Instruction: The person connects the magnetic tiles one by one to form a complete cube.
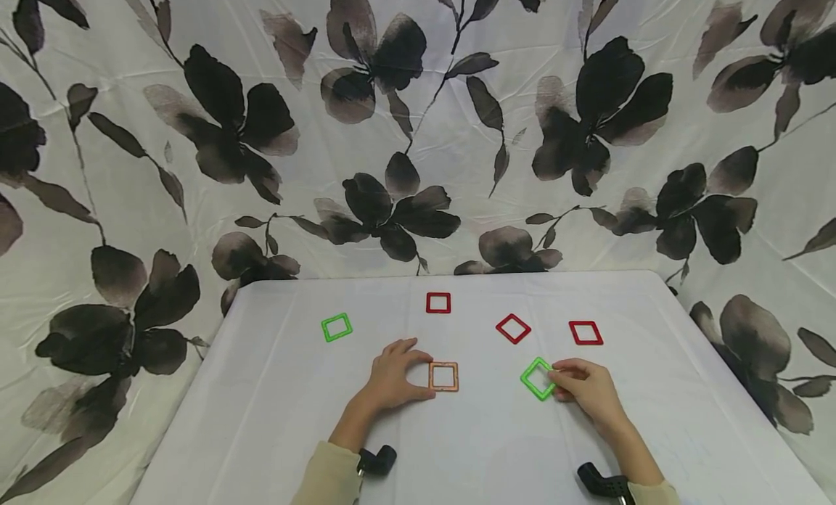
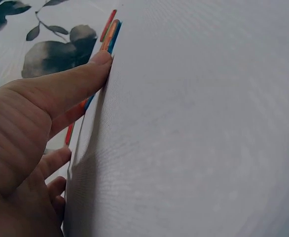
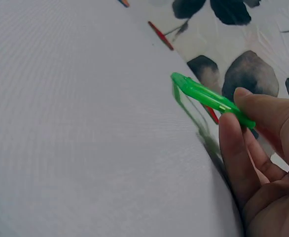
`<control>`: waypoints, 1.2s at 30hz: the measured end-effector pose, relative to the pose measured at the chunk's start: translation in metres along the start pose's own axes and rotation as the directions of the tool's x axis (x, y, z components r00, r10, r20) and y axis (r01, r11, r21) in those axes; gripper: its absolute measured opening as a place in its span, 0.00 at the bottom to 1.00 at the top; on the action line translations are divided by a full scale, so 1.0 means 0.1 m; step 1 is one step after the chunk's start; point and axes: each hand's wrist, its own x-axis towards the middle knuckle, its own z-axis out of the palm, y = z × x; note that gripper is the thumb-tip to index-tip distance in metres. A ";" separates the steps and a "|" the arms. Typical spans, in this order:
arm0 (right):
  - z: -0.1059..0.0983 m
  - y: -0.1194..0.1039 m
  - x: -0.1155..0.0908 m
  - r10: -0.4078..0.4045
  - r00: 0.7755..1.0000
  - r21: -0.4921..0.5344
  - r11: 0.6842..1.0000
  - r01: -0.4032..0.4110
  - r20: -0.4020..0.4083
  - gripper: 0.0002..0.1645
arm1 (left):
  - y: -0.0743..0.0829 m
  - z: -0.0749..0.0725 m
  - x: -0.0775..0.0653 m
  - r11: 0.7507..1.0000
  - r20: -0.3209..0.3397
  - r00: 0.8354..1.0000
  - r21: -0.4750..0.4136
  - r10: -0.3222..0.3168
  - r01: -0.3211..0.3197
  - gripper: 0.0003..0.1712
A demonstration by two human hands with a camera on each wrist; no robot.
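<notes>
In the head view, my left hand (image 1: 392, 378) holds an orange square frame (image 1: 444, 389) flat on the white table, index finger at its top left corner and thumb at its bottom left. The left wrist view shows the thumb against this frame, whose lower layer (image 2: 114, 37) is blue. Further right, a green square frame (image 1: 532, 389) is pinched at one corner by my right hand (image 1: 588, 389). That green frame (image 3: 206, 96) is tilted and raised off the table in the right wrist view, casting a shadow below. Thumb and index finger grip it; the other fingers are curled.
Another green square frame (image 1: 339, 336) lies at the back left of the white table (image 1: 261, 418). Along the back are a red square frame (image 1: 438, 294), a turned red frame (image 1: 506, 335) and a third red frame (image 1: 589, 343). Floral cloth (image 1: 490, 142) hangs behind.
</notes>
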 end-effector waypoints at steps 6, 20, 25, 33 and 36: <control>-0.01 -0.02 0.00 0.003 1.000 0.042 0.999 -0.003 -0.002 0.24 | 0.00 0.00 0.00 1.000 0.001 1.000 -0.008 -0.008 0.008 0.32; 0.16 -0.17 0.08 -0.091 0.996 -0.024 0.996 0.091 0.007 0.23 | 0.00 -0.01 -0.03 1.000 0.034 0.999 0.010 0.007 -0.007 0.33; 0.33 -0.32 0.20 -0.131 0.991 -0.085 0.987 0.133 0.029 0.19 | 0.01 -0.03 -0.02 1.000 0.031 0.999 0.021 0.010 -0.011 0.30; 0.61 -0.48 0.35 -0.175 0.976 0.007 0.984 0.175 0.127 0.17 | 0.01 -0.02 -0.02 1.000 0.017 1.000 0.005 -0.003 0.003 0.31; 0.69 -0.53 0.39 -0.175 0.969 0.034 0.985 0.172 0.172 0.16 | 0.01 -0.02 -0.02 1.000 0.011 1.000 0.010 -0.006 0.006 0.31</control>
